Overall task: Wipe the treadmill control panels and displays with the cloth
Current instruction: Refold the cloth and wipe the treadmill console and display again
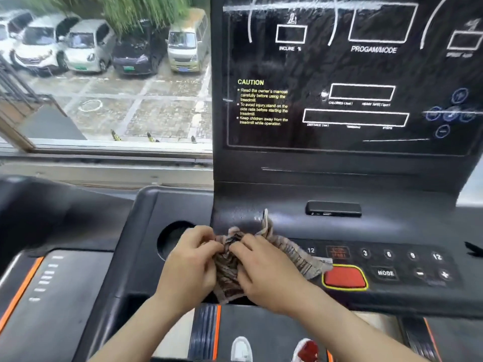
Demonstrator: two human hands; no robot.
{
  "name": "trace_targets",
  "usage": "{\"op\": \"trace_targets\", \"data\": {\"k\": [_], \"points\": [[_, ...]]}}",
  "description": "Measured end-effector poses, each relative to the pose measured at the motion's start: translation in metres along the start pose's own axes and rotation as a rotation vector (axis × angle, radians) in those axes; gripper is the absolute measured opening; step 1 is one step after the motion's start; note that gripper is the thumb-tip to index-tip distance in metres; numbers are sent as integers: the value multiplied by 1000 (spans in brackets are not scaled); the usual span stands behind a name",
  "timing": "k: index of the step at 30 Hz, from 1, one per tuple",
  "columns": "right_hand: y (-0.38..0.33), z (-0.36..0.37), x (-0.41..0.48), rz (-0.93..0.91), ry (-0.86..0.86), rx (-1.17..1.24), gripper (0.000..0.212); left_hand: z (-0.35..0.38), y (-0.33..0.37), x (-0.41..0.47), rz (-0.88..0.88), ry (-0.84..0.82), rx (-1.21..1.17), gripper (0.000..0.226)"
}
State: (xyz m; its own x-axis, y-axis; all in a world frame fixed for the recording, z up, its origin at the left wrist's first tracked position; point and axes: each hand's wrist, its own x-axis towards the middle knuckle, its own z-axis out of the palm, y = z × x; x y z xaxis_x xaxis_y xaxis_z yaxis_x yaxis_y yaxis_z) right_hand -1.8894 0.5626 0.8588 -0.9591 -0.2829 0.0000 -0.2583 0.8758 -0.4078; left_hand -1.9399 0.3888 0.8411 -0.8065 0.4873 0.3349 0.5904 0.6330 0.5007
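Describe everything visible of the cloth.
The cloth is thin, soft-looking fabric with brown, grey and beige stripes, crumpled into a bunch. The left hand and right hand both pinch it over the lower control panel. One corner sticks up; a flap trails right across the panel, reaching the red button.

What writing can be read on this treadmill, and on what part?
"INCLINE %": upright glossy black display panel, under small white box.
"PROGAM/MODE": same panel, under large box.
"CAUTION": yellow, same panel, heading three safety bullets.
"Keep children away from the treadmill while operation.": its last bullet.
"12", "3", "6", "9", "12", "MODE", "-", "+": sloping black button panel.
Too blurred: captions under middle boxes, top-right label, red-lettered button.
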Motion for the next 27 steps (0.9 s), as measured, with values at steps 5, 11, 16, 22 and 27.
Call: {"op": "trace_targets", "data": {"k": [5,11,16,22,27], "points": [[53,-16,-15,192,130,-150,42,31,26,31,83,-90,126,47],[116,-35,-88,452,290,-209,37,84,90,51,279,-236,204,49],[171,-48,-168,690,363,-271,53,144,170,48,330,-321,212,54],[182,-36,-227,759,387,-371,60,172,223,26,323,-317,262,59],[151,-8,-229,599,417,-350,55,157,202,-5,379,-268,347,64]]}}
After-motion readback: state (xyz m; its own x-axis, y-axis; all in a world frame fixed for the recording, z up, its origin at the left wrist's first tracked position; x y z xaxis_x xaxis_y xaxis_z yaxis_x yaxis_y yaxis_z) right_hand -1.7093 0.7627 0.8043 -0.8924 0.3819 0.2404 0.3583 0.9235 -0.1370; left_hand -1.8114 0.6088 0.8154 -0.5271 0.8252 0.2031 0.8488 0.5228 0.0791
